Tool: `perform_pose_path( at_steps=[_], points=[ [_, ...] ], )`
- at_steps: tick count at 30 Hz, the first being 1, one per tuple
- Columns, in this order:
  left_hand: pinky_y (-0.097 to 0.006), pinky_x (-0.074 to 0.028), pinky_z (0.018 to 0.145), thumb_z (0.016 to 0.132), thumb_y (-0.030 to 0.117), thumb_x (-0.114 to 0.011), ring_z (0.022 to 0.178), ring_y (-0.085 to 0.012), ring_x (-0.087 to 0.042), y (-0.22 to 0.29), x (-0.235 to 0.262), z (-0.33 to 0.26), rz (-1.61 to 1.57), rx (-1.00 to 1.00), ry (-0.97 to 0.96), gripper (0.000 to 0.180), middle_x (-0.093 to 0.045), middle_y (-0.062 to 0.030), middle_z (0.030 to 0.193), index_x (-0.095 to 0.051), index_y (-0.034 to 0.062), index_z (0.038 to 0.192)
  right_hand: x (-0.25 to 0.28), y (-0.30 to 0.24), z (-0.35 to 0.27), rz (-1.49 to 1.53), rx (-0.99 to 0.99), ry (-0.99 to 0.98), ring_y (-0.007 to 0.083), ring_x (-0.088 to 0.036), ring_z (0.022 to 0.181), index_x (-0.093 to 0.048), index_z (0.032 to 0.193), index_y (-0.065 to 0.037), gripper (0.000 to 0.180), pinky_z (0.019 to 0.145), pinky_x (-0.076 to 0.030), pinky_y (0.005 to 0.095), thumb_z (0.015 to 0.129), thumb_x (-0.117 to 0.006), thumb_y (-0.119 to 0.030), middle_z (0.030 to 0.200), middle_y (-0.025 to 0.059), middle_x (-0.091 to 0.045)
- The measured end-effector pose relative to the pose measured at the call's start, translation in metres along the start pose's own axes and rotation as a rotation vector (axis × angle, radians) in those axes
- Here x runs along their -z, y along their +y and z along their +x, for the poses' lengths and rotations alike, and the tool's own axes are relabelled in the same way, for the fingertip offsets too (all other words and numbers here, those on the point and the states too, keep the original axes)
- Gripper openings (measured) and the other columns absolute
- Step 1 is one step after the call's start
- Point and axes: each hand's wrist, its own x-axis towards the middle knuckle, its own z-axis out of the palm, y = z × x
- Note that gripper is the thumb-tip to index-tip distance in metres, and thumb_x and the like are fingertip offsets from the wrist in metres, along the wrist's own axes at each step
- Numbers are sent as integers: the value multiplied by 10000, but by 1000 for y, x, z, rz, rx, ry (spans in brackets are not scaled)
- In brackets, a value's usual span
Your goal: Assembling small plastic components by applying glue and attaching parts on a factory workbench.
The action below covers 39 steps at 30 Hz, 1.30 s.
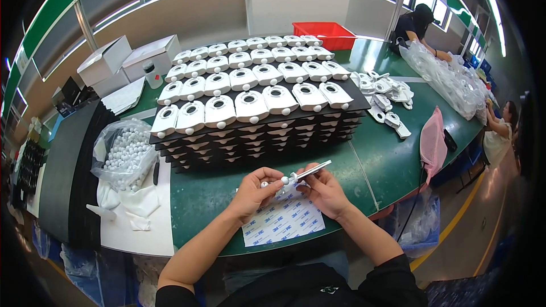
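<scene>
My left hand (256, 193) is closed over the table's front part, its thumb and fingers pinching a small white ball (285, 180). Another white ball (264, 184) shows among its fingers. My right hand (325, 193) grips a flat white plastic housing (314, 169), tilted and seen nearly edge-on. The ball meets the near end of this housing; whether it is seated there I cannot tell. Below both hands lies a white sheet with blue print (287, 222). In front stands a stack of black trays (261, 136), its top covered with rows of white housings (250, 103), each with a ball.
Left are a plastic bag of white balls (128, 156), black boards (71, 176) and white boxes (151, 57). Loose white housings (384, 94), a pink cloth item (433, 145) and a red bin (324, 35) lie rightward or behind. Two other people (418, 25) work at the far right.
</scene>
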Motion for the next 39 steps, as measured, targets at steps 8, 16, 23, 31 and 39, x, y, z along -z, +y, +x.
perform_pose_path(
  at_steps=[8, 16, 23, 31, 39],
  points=[
    [-151, -252, 403, 806, 111, -626, 467, -11, -374, -1, 3, 0, 26, 33, -20, 135, -534, 18, 657, -566, 26, 892, -4, -1, 1, -51, 40, -62, 143, -509, 948, -469, 952, -96, 62, 830, -420, 291, 910, -454, -139, 994, 37, -521],
    [-174, -300, 418, 690, 57, -702, 472, -31, -416, -6, 7, 1, 208, 42, 11, 147, -540, 3, 629, -556, 48, 679, -3, -1, -1, -320, 186, -155, 139, -526, 781, -460, 929, -60, 66, 718, -435, 255, 895, -483, -111, 871, 77, -534],
    [-173, -353, 530, 644, 13, -676, 579, -44, -449, -5, 6, 0, 262, -38, -15, 169, -516, 10, 643, -517, 63, 620, -19, -40, -5, -589, 224, -217, 124, -551, 832, -525, 935, -19, 123, 755, -449, 246, 831, -504, 44, 890, 61, -573],
    [-157, -223, 387, 888, 317, -500, 450, -42, -318, 3, 11, 3, -157, 55, 62, 262, -389, 31, 577, -475, 94, 753, 19, -166, 38, -730, 485, 331, 39, -463, 603, -469, 1153, 30, 358, 534, -359, 170, 830, -558, -95, 737, 4, -565],
    [-159, -219, 386, 896, 320, -481, 466, -51, -332, -2, 8, 3, -166, 124, -3, 263, -401, 20, 606, -480, 81, 785, 78, -208, 76, -1070, 256, 407, 46, -431, 576, -589, 1078, 3, 303, 512, -355, 191, 836, -542, -172, 752, -9, -570]
  ],
)
